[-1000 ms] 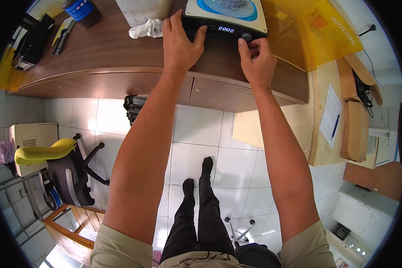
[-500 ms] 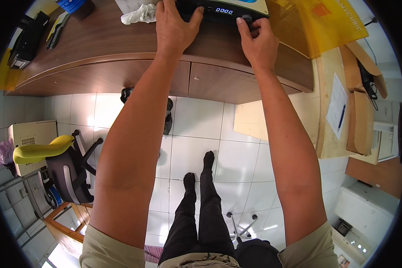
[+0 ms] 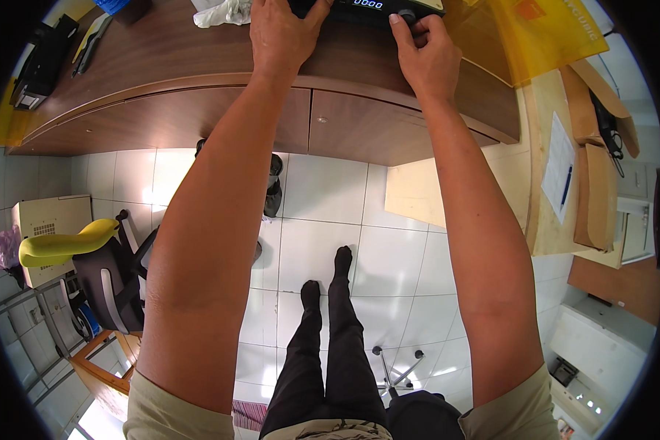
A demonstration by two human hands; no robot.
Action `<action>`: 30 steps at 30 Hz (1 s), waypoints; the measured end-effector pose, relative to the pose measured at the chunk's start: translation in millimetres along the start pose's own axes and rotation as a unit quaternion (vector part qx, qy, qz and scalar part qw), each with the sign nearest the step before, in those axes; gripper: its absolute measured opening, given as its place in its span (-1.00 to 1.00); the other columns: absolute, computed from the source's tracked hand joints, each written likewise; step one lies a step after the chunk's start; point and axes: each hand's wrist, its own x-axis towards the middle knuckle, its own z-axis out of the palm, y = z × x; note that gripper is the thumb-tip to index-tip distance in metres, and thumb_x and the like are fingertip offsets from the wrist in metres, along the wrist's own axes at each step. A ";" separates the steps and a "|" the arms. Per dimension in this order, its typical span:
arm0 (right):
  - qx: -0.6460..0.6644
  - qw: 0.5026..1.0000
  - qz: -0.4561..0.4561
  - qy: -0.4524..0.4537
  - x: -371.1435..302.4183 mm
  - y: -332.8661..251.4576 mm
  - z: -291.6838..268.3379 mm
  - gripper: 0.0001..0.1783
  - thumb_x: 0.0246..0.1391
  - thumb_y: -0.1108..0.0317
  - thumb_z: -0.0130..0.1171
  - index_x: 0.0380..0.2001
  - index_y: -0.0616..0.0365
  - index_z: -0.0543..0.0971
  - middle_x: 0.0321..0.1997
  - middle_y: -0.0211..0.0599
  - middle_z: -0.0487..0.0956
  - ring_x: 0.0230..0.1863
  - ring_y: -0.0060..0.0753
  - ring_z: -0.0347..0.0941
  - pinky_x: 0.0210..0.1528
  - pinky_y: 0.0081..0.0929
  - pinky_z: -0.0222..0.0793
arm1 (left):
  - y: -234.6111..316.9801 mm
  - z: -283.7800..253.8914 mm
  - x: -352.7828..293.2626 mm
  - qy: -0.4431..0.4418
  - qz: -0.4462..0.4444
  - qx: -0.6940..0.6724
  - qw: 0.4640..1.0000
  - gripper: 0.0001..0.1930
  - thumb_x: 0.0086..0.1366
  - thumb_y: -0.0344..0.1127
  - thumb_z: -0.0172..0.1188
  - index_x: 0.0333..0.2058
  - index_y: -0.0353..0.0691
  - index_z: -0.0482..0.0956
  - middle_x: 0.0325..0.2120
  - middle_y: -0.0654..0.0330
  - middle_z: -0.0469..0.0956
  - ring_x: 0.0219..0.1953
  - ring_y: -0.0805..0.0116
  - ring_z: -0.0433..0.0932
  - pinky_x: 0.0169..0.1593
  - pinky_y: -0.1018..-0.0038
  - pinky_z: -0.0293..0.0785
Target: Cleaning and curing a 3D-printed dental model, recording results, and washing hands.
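At the top edge, a black device (image 3: 359, 15) with a lit digital display stands on the brown wooden desk (image 3: 161, 44); most of it lies outside the view. My right hand (image 3: 427, 55) pinches the round black knob (image 3: 407, 15) at the right of its front, thumb on the near side. My left hand (image 3: 282, 40) rests against the device's left end, thumb spread away from the fingers. The left fingertips are cut off by the picture's edge. Beside that hand lies a crumpled white plastic bag or wrap (image 3: 224, 13).
A translucent yellow panel (image 3: 550, 44) rises right of the device. A cutter knife (image 3: 88, 55), a black box (image 3: 44, 62) and a blue-and-black container (image 3: 127, 9) sit at the desk's left. On the right, a pale table (image 3: 539, 235) bears paper, a pen (image 3: 567, 185) and an opened cardboard box (image 3: 595, 198).
The desk and device sit slightly higher in the picture, so less of the device shows. Both hands keep their places on it; the display reads the same.
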 end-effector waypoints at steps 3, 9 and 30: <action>0.002 1.000 0.007 -0.012 -0.6 -1.9 -1.0 -0.49 0.04 -0.20 0.27 -0.42 0.07 0.52 -0.57 -0.33 0.62 -0.45 -0.14 0.62 -0.32 -0.24 0.51 | 2.1 -0.2 -0.7 -0.004 -0.030 0.008 1.000 -0.32 0.25 -0.08 0.32 0.20 -0.32 0.28 0.07 -0.17 0.39 0.12 -0.09 0.41 0.19 0.16 0.37; -0.004 1.000 0.012 -0.014 0.3 -1.7 -0.9 -0.48 0.05 -0.21 0.26 -0.41 0.08 0.53 -0.55 -0.33 0.63 -0.42 -0.15 0.63 -0.30 -0.23 0.51 | -1.7 1.9 -1.6 0.018 0.016 0.002 1.000 -0.33 0.25 -0.08 0.32 0.19 -0.33 0.28 0.06 -0.16 0.39 0.12 -0.09 0.41 0.19 0.17 0.37; -0.072 0.995 0.033 -0.054 4.6 0.9 -0.3 -0.34 0.24 -0.27 -0.07 -0.47 0.15 0.59 -0.52 -0.10 0.62 -0.36 0.14 0.58 -0.24 -0.05 0.48 | -8.0 4.4 -2.7 0.038 0.053 0.039 0.997 -0.32 0.28 -0.07 0.26 0.22 -0.39 0.25 0.11 -0.21 0.35 0.15 -0.14 0.38 0.22 0.15 0.35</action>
